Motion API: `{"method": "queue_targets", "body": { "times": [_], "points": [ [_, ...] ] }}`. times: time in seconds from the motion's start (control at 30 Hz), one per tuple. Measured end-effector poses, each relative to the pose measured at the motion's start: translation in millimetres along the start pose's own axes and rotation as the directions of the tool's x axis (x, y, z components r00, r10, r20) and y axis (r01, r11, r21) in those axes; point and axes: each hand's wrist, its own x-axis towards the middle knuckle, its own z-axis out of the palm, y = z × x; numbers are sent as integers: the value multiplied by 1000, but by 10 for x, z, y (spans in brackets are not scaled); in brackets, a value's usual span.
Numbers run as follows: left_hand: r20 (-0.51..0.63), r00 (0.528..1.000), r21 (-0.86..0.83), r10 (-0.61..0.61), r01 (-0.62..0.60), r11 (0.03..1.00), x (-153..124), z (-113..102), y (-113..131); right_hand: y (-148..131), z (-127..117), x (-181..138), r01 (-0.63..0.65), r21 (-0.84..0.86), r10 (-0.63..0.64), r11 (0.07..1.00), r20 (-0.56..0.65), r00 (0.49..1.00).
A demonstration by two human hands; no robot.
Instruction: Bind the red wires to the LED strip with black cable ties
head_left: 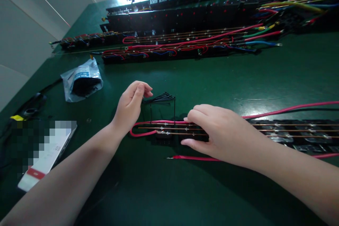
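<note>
My left hand (130,106) is closed, its fingers curled at the near end of a fanned bundle of thin black cable ties (160,98). The fingertips partly hide that end. My right hand (214,127) spans a long black strip with copper-coloured rods (286,130), thumb on the near side and fingers on the far side. A red wire (140,124) runs along the strip and loops round its left end. Two black ties (174,109) stick up from this wire. Nearer me, another red wire (196,158) with a bare tip passes under the right hand.
Several similar wired strips (169,51) lie across the back of the green table (190,81). At the left are a clear plastic bag (82,79) with black contents, a white box (50,155) partly blurred out, and dark cables (34,104).
</note>
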Motion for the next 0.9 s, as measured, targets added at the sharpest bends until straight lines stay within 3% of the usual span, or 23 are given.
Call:
{"method": "queue_targets", "body": {
  "times": [0.2, 0.37, 0.9],
  "points": [
    [114, 993, 302, -20, -15, 953, 27, 4, -19, -23, -11, 2, -2, -20, 3, 1000, 14, 1000],
    [171, 985, 341, -19, -41, 939, 26, 21, -2, -20, -9, -2, 1, -17, -1, 1000, 6, 1000],
    [186, 982, 392, 28, -101, 914, 27, 30, -40, -4, 16, 5, 30, -39, -31, 999, -8, 999]
  ]
}}
